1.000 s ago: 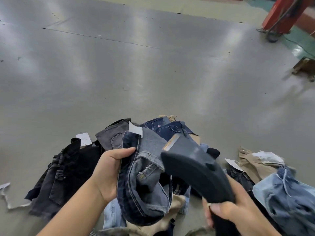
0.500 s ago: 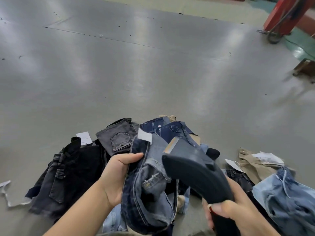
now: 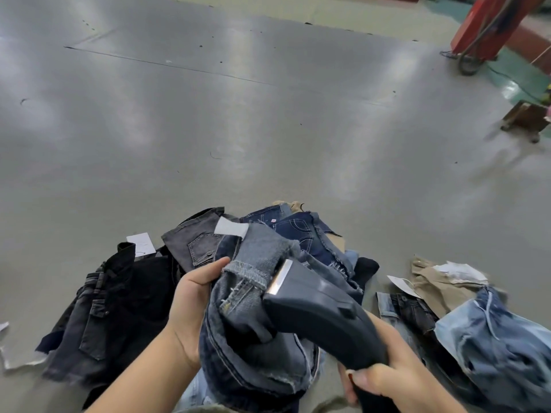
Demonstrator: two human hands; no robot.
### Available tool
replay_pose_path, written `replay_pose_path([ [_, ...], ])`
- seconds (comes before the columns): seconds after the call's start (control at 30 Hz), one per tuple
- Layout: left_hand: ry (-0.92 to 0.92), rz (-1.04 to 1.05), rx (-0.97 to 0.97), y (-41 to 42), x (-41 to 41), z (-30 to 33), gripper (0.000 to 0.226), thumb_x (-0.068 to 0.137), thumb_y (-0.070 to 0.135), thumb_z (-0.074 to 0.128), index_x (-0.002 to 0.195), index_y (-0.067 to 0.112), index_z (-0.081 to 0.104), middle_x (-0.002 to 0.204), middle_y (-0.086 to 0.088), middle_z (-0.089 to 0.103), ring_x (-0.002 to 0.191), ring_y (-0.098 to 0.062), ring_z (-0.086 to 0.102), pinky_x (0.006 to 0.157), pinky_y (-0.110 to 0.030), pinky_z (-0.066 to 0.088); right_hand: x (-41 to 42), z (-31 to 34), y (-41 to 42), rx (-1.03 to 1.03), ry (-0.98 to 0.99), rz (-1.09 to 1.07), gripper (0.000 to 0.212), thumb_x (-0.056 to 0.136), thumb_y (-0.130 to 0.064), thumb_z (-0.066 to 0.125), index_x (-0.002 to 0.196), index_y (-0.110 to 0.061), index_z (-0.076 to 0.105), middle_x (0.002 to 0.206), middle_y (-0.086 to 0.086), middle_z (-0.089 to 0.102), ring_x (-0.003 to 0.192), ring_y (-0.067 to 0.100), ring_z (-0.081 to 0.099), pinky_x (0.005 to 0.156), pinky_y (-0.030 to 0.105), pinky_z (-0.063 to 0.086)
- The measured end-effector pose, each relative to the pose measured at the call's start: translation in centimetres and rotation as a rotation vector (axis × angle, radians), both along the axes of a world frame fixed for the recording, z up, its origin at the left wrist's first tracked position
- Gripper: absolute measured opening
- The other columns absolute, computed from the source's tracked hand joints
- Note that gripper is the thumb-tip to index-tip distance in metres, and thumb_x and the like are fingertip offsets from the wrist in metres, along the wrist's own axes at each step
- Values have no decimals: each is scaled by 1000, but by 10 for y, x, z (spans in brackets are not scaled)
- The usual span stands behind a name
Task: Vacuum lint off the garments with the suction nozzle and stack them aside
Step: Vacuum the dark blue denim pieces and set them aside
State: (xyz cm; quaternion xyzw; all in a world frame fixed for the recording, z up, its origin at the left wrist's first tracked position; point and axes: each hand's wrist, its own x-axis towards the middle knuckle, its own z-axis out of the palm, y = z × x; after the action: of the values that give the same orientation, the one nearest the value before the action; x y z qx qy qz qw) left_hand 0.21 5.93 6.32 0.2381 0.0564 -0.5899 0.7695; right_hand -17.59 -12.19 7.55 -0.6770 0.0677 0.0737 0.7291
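Observation:
My left hand [image 3: 190, 308] grips a folded blue denim garment [image 3: 253, 332] and holds it up above the pile, a white tag at its top. My right hand [image 3: 384, 374] grips the handle of the black suction nozzle [image 3: 316, 311]. The nozzle's flat mouth with a silver edge presses against the denim's frayed hem. Under my hands lies a heap of dark blue and grey jeans [image 3: 301, 234]. A black garment [image 3: 119, 308] lies to the left of it.
Light blue and tan garments [image 3: 489, 338] with white tags lie at the right on the grey table [image 3: 268, 129]. A red machine post [image 3: 489, 25] and a small wooden stand [image 3: 527, 117] are beyond the far right edge.
My left hand has raised and turned the denim garment slightly rightward. The nozzle has moved closer, and its mouth now touches the frayed hem.

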Motion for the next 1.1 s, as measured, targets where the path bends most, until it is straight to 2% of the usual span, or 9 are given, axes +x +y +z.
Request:
replay_pose_path([
  [0.23, -19, 24, 74, 0, 1, -4, 42, 52, 11, 83, 89, -4, 73, 96, -21, 71, 87, -36, 69, 78, -44, 57, 3, -6, 1, 99, -96, -39, 67, 58, -8, 61, 123, -24, 59, 63, 9, 67, 52, 21, 63, 53, 22, 49],
  [0.37, -70, 37, 185, 1, 4, -4, 30, 61, 13, 67, 86, -3, 74, 91, -19, 71, 80, -34, 70, 73, -42, 58, -6, -6, -12, 155, -127, -244, 39, 48, -12, 66, 85, -2, 68, 51, 29, 55, 42, 31, 56, 47, 28, 47],
  [0.43, -122, 36, 215, 3, 9, 1, 31, 60, 15, 66, 83, -3, 75, 89, -19, 72, 77, -34, 71, 69, -42, 58, -10, 0, -19, 43, -98, -285, 42, 48, -5, 64, 90, -10, 70, 51, 30, 55, 42, 31, 56, 47, 26, 46],
  [0.53, -188, 35, 229, 9, 19, 8, 38, 62, 17, 67, 93, -4, 74, 99, -22, 71, 84, -36, 71, 73, -45, 58, -14, 7, -21, -187, 60, -317, 71, 52, 3, 54, 104, -43, 68, 61, 17, 68, 51, 21, 62, 49, 18, 47],
  [0.63, -236, -26, 224, 12, 22, 12, 41, 66, 21, 66, 98, -3, 73, 104, -22, 70, 88, -37, 70, 78, -46, 57, -8, 14, -9, -478, 91, -78, 74, 56, -9, 53, 117, -50, 57, 66, 10, 69, 53, 11, 56, 51, 20, 39],
  [0.8, -284, -135, 278, 10, 15, 10, 41, 65, 26, 67, 95, 0, 75, 99, -19, 71, 84, -34, 67, 87, -44, 51, 0, 14, 0, -433, 122, -55, 69, 58, -17, 55, 120, -48, 55, 57, 7, 65, 50, 14, 54, 50, 23, 38],
  [0.9, -304, -203, 294, 7, 10, 11, 45, 66, 28, 69, 101, -1, 73, 106, -22, 69, 92, -37, 66, 91, -46, 50, 4, 12, 5, -317, 82, -96, 63, 56, -24, 58, 113, -51, 58, 57, 6, 64, 49, 17, 57, 48, 23, 44],
  [1.0, -322, -234, 286, 6, 7, 9, 49, 68, 29, 71, 107, 0, 71, 113, -22, 67, 99, -37, 64, 95, -47, 48, 4, 11, 3, -134, 58, -241, 49, 50, -19, 63, 92, -44, 68, 51, 15, 59, 43, 24, 54, 43, 25, 44],
  [1.1, -264, -160, 250, 7, 13, 9, 44, 71, 27, 64, 103, -1, 73, 111, -20, 68, 96, -35, 67, 92, -45, 51, -6, 11, -9, -160, 85, -339, 61, 49, -8, 61, 94, -48, 69, 52, 19, 59, 44, 21, 57, 44, 20, 44],
])
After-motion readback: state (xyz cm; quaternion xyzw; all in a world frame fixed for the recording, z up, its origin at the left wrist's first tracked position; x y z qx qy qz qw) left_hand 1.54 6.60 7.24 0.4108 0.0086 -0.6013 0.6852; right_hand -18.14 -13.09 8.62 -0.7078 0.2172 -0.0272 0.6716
